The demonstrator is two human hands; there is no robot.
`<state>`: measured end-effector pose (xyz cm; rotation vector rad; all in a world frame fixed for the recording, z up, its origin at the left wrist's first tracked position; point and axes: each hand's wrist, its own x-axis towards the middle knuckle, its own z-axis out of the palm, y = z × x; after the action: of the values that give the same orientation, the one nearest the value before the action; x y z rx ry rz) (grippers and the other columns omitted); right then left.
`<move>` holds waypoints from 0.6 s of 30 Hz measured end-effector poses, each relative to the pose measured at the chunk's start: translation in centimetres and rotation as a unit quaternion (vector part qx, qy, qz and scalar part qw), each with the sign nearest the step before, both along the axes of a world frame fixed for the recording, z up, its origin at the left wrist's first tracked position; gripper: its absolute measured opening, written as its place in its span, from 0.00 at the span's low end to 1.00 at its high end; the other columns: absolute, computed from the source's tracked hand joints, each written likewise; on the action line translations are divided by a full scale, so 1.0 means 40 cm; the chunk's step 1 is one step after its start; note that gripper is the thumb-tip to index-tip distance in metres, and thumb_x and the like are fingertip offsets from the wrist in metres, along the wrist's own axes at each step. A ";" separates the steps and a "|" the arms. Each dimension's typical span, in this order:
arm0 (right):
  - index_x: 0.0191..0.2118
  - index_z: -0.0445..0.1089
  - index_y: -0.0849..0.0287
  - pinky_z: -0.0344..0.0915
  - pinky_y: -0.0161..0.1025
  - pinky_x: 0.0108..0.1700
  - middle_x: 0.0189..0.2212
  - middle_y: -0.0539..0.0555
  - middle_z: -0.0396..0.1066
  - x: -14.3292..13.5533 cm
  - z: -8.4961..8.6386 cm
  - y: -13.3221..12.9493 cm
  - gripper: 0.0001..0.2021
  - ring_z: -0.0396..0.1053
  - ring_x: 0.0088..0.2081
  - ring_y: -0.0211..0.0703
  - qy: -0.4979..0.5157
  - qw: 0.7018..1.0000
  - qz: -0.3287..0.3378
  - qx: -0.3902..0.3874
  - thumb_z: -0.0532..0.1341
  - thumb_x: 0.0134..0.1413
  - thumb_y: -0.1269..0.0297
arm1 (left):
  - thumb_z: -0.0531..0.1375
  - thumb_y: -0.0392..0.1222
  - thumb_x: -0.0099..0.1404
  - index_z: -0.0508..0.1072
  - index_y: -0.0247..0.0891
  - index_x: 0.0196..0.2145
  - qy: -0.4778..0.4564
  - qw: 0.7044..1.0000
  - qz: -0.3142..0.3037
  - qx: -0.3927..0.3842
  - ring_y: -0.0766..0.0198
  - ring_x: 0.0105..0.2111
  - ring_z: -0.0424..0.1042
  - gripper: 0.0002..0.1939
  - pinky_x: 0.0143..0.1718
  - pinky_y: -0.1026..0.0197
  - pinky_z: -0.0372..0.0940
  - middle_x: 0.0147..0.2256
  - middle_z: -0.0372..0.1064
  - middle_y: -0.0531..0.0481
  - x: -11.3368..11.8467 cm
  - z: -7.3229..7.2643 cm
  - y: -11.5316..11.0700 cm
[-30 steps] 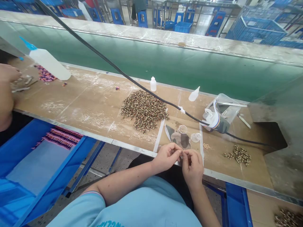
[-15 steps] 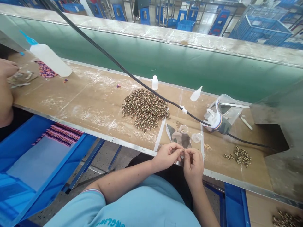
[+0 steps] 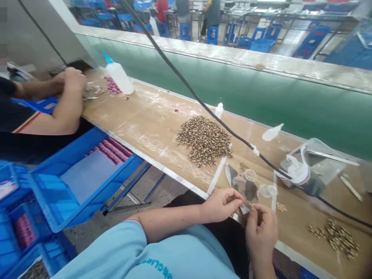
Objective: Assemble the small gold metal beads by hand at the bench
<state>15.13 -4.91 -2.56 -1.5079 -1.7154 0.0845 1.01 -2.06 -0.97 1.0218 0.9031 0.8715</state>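
Over the table's front edge, my left hand (image 3: 222, 206) is closed with thumb and forefinger together. Whatever it pinches, if anything, is too small to make out. Close beside it, a small gap away, my right hand (image 3: 262, 224) pinches a tiny gold-coloured piece between thumb and fingertips. Just beyond the hands lies a patterned grey cloth (image 3: 250, 190), with a small round clear cup (image 3: 250, 175) and a clear lid (image 3: 267, 190) at it. A large heap of small gold-and-dark pieces (image 3: 203, 140) covers the table further left. Tiny beige beads (image 3: 281, 207) lie right of the cloth.
A black cable (image 3: 186, 83) crosses above the table. White bottles (image 3: 272, 133) stand or lean along the back. A smaller gold heap (image 3: 341, 238) lies right, near a plastic bag (image 3: 327, 159). A co-worker's hands (image 3: 72, 79) are at far left, above a blue crate (image 3: 46, 193).
The view has swung left, so the table things sit further right and more of the co-worker shows. My hands have drawn slightly apart.
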 end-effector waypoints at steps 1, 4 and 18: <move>0.33 0.63 0.59 0.57 0.38 0.36 0.28 0.53 0.65 0.003 -0.003 0.000 0.09 0.63 0.33 0.42 0.000 1.000 0.001 0.000 0.51 0.61 0.61 | 0.57 0.46 0.60 0.70 0.34 0.32 0.031 0.999 0.009 0.042 0.70 0.21 0.64 0.11 0.25 0.66 0.61 0.22 0.66 0.52 -0.016 0.002 -0.001; 0.33 0.64 0.59 0.57 0.38 0.36 0.28 0.54 0.65 0.008 -0.009 -0.001 0.11 0.63 0.32 0.42 0.006 1.000 -0.008 -0.013 0.51 0.60 0.59 | 0.56 0.39 0.61 0.73 0.34 0.32 0.170 0.964 0.062 0.195 0.66 0.28 0.68 0.07 0.32 0.64 0.63 0.28 0.70 0.48 -0.091 0.015 0.005; 0.32 0.65 0.59 0.57 0.39 0.36 0.28 0.53 0.64 0.011 -0.008 -0.001 0.14 0.62 0.32 0.42 0.064 0.995 -0.042 -0.069 0.53 0.58 0.53 | 0.53 0.33 0.64 0.77 0.38 0.33 0.479 0.791 0.093 0.369 0.62 0.35 0.67 0.12 0.39 0.59 0.63 0.32 0.69 0.46 -0.319 -0.002 0.102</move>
<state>15.59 -4.95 -2.86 -1.6372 -1.5689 0.2553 -11.75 2.01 -1.06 2.2023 1.5794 0.8714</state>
